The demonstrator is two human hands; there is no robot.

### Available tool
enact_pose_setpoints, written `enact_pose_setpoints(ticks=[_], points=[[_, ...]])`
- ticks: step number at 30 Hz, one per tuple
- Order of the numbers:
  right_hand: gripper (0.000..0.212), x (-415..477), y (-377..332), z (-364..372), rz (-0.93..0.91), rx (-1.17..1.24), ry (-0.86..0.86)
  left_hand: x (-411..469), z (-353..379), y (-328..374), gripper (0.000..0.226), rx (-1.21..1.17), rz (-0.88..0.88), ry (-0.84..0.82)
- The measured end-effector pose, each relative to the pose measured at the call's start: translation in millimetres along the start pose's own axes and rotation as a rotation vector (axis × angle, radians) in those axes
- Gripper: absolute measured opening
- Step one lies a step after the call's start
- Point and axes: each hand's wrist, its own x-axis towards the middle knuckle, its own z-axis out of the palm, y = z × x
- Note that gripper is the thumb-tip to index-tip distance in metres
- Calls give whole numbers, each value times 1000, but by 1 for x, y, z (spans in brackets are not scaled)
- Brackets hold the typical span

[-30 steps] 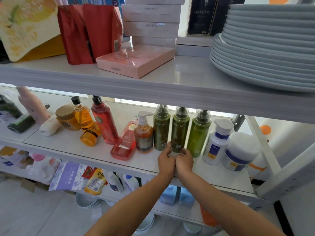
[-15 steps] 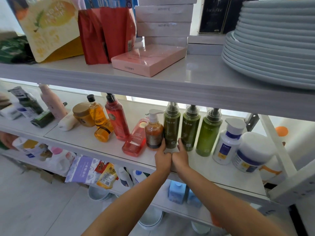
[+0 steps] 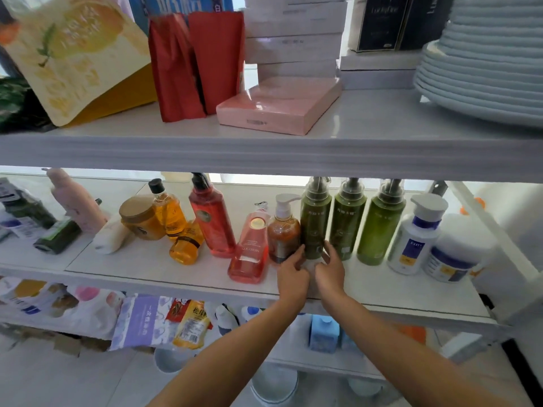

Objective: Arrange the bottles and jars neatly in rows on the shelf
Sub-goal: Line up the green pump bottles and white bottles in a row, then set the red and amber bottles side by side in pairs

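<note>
On the middle shelf [image 3: 182, 268] three green pump bottles stand in a row. Both hands are at the base of the leftmost, dark green bottle [image 3: 316, 221]. My left hand [image 3: 293, 274] touches its left side with straight fingers, next to the amber pump bottle [image 3: 283, 239]. On the bottle's right side, my right hand [image 3: 330, 270] presses with straight fingers. The other green bottles [image 3: 348, 221] [image 3: 380, 227] stand upright to the right. A pink bottle [image 3: 249, 254] and an orange bottle [image 3: 186, 243] lie tipped over further left.
Right of the green bottles stand a white pump bottle [image 3: 415, 239] and a white jar [image 3: 454, 254]. To the left are a tall red bottle [image 3: 213, 221], a gold jar [image 3: 141, 217], a pink bottle [image 3: 75, 201] and dark tubes. The upper shelf holds stacked plates [image 3: 482, 69] and boxes.
Both hands have shifted left from the middle green bottle's base to the leftmost green bottle. The view has swung left.
</note>
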Motion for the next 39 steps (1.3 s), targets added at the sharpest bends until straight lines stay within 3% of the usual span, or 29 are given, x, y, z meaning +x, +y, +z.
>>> enact_pose_setpoints(ticks=[4,7,11,14,18,25,39], points=[[37,2,10,17,65,-44,115,0,-23,-6,19,155,108,213],[38,-3,12,29,68,-65,164,12,-41,-7,23,118,106,285],[35,-11,11,49,55,-38,143,22,-53,3,64,233,227,187],[31,-16,10,60,38,-22,147,33,-60,7,80,332,270,90],[34,-16,8,63,37,-6,171,44,-69,13,77,252,229,-21],[31,-14,8,68,44,62,185,45,-72,16,66,239,281,3],[36,-9,8,62,27,68,164,48,-88,13,76,349,359,-104]])
